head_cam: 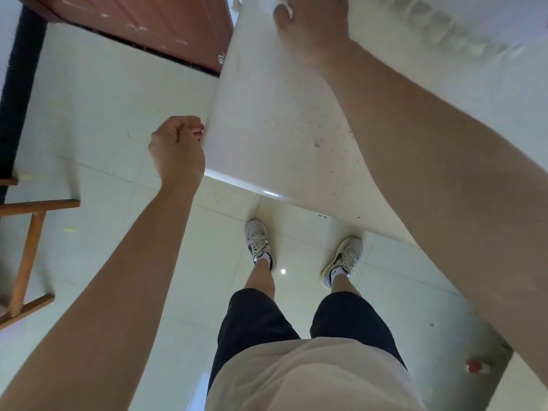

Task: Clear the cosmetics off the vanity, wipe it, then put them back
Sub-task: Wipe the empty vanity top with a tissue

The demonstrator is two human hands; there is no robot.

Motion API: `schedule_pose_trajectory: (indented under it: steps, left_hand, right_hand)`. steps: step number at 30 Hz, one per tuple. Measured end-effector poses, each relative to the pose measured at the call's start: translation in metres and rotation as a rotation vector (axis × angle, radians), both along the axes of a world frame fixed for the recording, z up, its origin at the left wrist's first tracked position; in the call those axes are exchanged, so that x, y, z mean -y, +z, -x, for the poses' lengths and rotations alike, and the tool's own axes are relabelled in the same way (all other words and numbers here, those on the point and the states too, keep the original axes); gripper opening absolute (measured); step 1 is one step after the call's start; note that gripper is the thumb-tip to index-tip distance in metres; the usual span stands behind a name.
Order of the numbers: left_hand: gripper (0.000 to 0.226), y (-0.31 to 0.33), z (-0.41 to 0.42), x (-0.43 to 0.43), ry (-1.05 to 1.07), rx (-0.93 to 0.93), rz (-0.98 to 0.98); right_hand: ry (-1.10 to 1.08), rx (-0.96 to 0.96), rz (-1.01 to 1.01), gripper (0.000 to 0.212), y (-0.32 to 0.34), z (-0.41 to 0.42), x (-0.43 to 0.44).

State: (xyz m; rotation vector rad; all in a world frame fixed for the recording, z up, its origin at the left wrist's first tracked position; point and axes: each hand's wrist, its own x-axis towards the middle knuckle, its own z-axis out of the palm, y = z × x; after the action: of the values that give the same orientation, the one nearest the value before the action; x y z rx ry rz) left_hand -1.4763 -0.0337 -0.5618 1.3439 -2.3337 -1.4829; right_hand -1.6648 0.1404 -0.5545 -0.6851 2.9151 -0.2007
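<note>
Soft, even, fairly bright indoor light, faintly greenish. The glossy pale tiled floor (98,93) carries one small round glare spot at lower centre, and the white speckled tabletop (275,114) shows a bright highlight on its near rim. The upper right is smeared by motion blur, the right hand (311,31) included. Straight edges bow toward the frame borders.
</note>
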Motion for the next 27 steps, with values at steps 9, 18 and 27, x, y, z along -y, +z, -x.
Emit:
schedule_pose_trajectory:
  steps: [9, 18, 27]
  left_hand:
    - [0.04, 0.006, 0.006, -0.012, -0.011, 0.105, 0.111]
    - [0.033, 0.012, 0.002, -0.041, -0.356, 0.284, 0.603]
    - [0.04, 0.025, 0.005, -0.046, -0.577, 0.462, 0.679]
  right_hand:
    - [0.433, 0.242, 0.244, 0.045, -0.016, -0.098, -0.035]
    - [-0.472, -0.02, 0.381, 0.028, 0.007, -0.004, -0.097]
    - [0.076, 0.247, 0.374, 0.042, -0.014, -0.076, -0.046]
